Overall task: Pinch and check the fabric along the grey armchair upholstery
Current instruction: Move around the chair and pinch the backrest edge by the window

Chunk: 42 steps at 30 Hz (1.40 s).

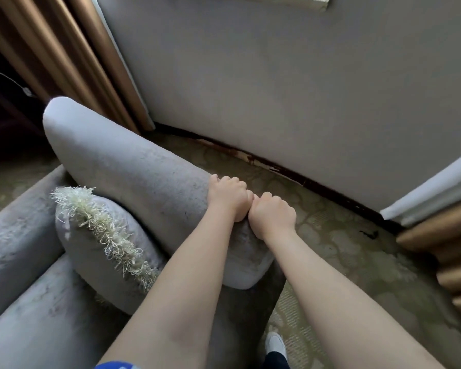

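Head view, left hand [228, 194] and right hand [272, 215] touching, fingers curled tight, pinching grey armchair [133, 169] fabric

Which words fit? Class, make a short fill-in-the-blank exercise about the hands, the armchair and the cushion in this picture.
1. Both hands, left hand and right hand, grip the armchair's ____ armrest.
2. The two hands are ____ each other.
3. The cushion has a cream ____ along its edge.
4. Behind the armrest hangs a brown ____.

Missing words: grey; touching; fringe; curtain
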### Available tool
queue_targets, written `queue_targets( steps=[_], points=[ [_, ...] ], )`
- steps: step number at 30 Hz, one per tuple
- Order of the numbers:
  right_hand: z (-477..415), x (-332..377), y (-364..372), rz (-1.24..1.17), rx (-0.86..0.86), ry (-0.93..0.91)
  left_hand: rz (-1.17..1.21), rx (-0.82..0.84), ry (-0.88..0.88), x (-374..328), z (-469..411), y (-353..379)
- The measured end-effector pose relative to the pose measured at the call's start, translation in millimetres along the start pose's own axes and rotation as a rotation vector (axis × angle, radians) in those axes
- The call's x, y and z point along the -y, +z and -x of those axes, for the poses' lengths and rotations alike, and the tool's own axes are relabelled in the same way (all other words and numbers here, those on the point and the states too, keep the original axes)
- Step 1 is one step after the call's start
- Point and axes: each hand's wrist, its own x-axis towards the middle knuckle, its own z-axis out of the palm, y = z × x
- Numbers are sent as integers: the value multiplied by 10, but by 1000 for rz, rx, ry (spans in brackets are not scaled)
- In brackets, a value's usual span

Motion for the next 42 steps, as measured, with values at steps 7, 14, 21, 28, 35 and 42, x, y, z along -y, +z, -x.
queue_targets(
  steps=[7, 14, 21, 28, 35, 42],
  points=[
    [-55, -9, 62, 8, -87, 21, 126, -143, -32, 20, -49, 92],
    [-168, -3, 95, 35, -73, 40, 273, -411, -37, 37, -91, 236],
    [-185, -19, 94, -10, -27, 1, 107, -185, -64, 37, -164, 213],
    [-10, -69, 40, -93, 10, -25, -36, -37, -53, -30, 9, 98],
    [425, -258, 30, -89, -9, -4, -44, -39, -38, -269, 414, 97],
    [838, -466, -42, -54, 22, 57, -22, -11, 23, -536, 774, 37]
  ],
)
